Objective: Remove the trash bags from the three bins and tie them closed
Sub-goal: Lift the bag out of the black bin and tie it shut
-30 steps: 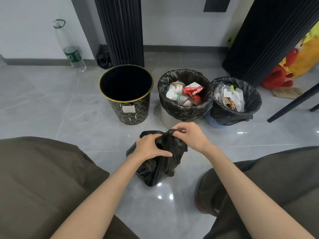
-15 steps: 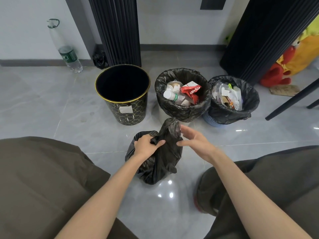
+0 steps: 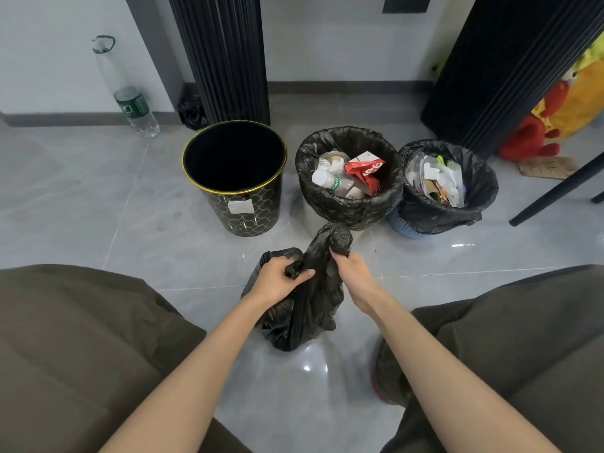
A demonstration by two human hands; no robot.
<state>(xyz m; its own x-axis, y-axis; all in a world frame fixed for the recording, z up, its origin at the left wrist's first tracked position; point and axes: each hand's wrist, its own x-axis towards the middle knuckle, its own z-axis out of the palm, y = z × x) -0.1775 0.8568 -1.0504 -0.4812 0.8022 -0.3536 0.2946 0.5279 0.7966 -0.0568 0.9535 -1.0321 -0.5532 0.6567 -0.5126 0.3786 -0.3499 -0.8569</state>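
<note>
While black trash bag (image 3: 300, 318) sits on the floor, left hand (image 3: 277, 279) grips its gathered neck, right hand (image 3: 351, 268) alongside pinches a twisted flap — lined middle bin (image 3: 348, 204) just beyond.

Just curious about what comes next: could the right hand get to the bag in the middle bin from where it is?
Probably yes. The right hand grips the loose bag just in front of the middle bin's bag, with nothing between them. It must let go first.
</note>
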